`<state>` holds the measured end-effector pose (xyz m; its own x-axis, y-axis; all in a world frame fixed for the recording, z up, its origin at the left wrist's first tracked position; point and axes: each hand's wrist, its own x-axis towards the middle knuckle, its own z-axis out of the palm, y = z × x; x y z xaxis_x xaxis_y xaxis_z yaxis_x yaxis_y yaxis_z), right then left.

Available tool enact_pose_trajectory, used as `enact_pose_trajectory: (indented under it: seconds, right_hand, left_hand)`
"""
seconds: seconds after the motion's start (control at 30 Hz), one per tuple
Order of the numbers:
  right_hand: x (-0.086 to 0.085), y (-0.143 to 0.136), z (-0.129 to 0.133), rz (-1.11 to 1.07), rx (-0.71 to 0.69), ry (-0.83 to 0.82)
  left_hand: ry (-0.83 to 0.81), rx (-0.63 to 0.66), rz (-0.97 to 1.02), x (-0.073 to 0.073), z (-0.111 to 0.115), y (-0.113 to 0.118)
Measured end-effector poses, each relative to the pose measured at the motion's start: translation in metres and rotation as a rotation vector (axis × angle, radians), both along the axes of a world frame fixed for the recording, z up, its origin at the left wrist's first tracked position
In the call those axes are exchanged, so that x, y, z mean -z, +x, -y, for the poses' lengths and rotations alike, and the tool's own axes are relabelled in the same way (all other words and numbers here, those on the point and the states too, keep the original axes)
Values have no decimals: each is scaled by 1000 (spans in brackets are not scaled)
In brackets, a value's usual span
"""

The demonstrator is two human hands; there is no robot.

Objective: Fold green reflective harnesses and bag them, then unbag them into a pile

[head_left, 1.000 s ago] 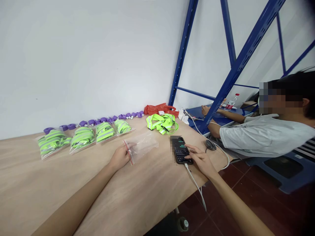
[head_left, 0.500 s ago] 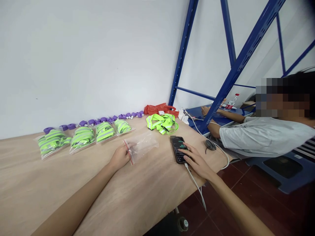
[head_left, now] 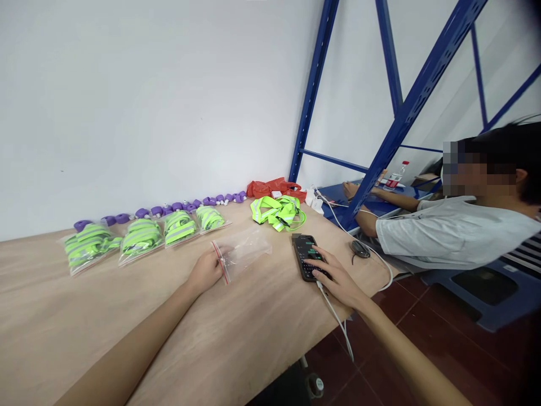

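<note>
My left hand (head_left: 208, 269) rests on the wooden table with a clear zip bag (head_left: 245, 251) at its fingertips. The bag's red-striped mouth faces the hand, and some fingers lie behind or inside the plastic. Over a black phone (head_left: 301, 248) my right hand (head_left: 337, 278) is spread, its fingertips on the lit screen with a keyboard showing. A white cable (head_left: 333, 311) runs from the phone's lower end over the table edge. Beyond the phone lies a loose heap of yellow-green reflective straps (head_left: 276, 211).
Bagged yellow-green straps (head_left: 142, 237) stand in a row at left, before several purple items (head_left: 157, 211) along the wall. A red plastic bag (head_left: 274, 186) sits at the back. A dark mouse-like object (head_left: 360, 248) is near the right edge. Beyond a blue rack post (head_left: 391, 135) sits a person (head_left: 426, 231).
The fingers of my right hand have shifted slightly over the phone screen. My left hand and the bag stay in place. The person at right has turned their head a little.
</note>
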<state>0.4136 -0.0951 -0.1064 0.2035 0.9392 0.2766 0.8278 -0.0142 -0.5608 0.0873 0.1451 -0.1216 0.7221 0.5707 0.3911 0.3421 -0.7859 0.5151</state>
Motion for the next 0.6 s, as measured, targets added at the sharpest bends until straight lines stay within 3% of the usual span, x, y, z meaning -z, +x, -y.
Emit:
enact_pose_trajectory:
  seconds: [0.13, 0.27, 0.37, 0.5, 0.6]
  right_hand:
    - [4, 3, -1, -71, 44, 60]
    - [12, 12, -1, -228, 254, 215]
    - [16, 16, -2, -258, 347, 240]
    - [15, 14, -1, -227, 341, 220]
    - [12, 11, 0, -211, 260, 231]
  left_hand:
    - [4, -8, 1, 1, -1, 0]
    - [7, -6, -2, 1, -1, 0]
    - [10, -3, -5, 1, -1, 0]
    - [9, 8, -9, 0, -1, 0]
    - [10, 9, -11, 0, -1, 0]
